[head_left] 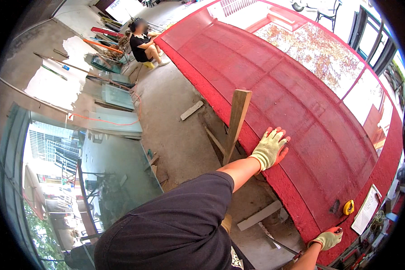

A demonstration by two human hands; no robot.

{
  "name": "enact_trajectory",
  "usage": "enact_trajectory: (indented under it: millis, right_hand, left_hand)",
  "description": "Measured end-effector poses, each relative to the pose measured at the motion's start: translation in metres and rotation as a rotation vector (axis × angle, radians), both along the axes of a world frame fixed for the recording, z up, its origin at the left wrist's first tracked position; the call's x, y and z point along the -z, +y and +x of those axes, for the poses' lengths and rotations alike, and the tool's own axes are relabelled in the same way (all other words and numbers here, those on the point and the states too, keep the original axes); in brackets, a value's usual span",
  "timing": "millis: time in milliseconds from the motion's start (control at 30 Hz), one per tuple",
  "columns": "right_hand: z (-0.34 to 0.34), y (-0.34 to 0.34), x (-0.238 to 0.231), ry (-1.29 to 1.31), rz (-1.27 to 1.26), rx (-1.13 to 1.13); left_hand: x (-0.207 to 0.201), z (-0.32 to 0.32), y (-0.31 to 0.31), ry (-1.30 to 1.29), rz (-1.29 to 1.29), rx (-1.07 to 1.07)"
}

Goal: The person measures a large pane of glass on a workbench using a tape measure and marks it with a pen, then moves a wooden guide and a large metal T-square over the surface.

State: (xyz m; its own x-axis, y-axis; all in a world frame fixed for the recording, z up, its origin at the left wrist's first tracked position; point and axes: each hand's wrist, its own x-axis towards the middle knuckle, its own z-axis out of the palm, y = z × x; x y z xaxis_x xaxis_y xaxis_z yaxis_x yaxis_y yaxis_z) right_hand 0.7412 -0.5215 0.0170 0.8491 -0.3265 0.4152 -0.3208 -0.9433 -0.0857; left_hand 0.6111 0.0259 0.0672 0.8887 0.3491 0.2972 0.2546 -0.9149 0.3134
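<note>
A large glass sheet (274, 96) lies on a red felt-covered table (292, 198), and lines show through it. My left hand (271, 150), in a pale glove with orange fingertips, rests on the sheet near the table's left edge, fingers spread. Farther right, my right hand (329, 238), gloved alike, is at the table's near edge. Its fingers are curled, with a thin dark piece by them; what they hold is unclear. Just beyond it are a yellow tape measure (348, 207) and a white sheet of paper (366, 209) on the table.
An upright wooden post (237, 119) stands against the table's left edge. Glass panes (117, 157) lean along the left wall. A seated person (144, 45) is by the table's far corner. A short block (191, 110) lies on the concrete floor.
</note>
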Motion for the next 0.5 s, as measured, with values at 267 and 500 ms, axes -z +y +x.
enact_trajectory:
  millis: [267, 500]
  right_hand:
    - [0.002, -0.006, 0.005, -0.011, 0.015, 0.001]
    - [0.002, -0.005, 0.004, -0.019, 0.009, -0.031]
  left_hand:
    - [0.003, 0.001, 0.0, -0.005, 0.006, -0.003]
    - [0.001, 0.001, 0.0, -0.003, 0.01, -0.011]
